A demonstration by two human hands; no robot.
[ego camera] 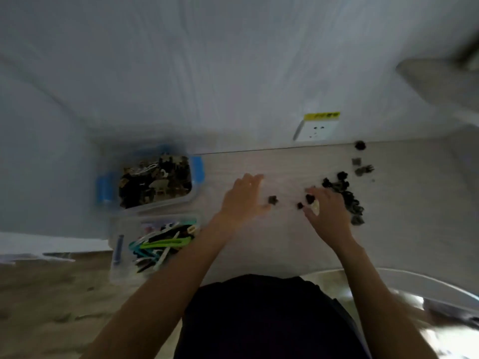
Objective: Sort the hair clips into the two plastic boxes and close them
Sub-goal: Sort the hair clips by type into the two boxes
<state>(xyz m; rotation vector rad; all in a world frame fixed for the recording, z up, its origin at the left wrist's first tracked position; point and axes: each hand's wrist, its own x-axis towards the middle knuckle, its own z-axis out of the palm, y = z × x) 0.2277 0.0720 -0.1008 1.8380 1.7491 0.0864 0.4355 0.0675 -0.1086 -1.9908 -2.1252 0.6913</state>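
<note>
Table (pixel 285 244), pale wood, set against a white wall. Two open plastic boxes at its left edge: far box (pixel 195 177) full of small dark clips, near box (pixel 116 257) of long colourful ones. Left hand (pixel 242 196) lies flat, fingers spread, beside one small clip (pixel 272 200). Right hand (pixel 328 211), fingers curled, pinches clips from the loose dark pile (pixel 347 195) at right
</note>
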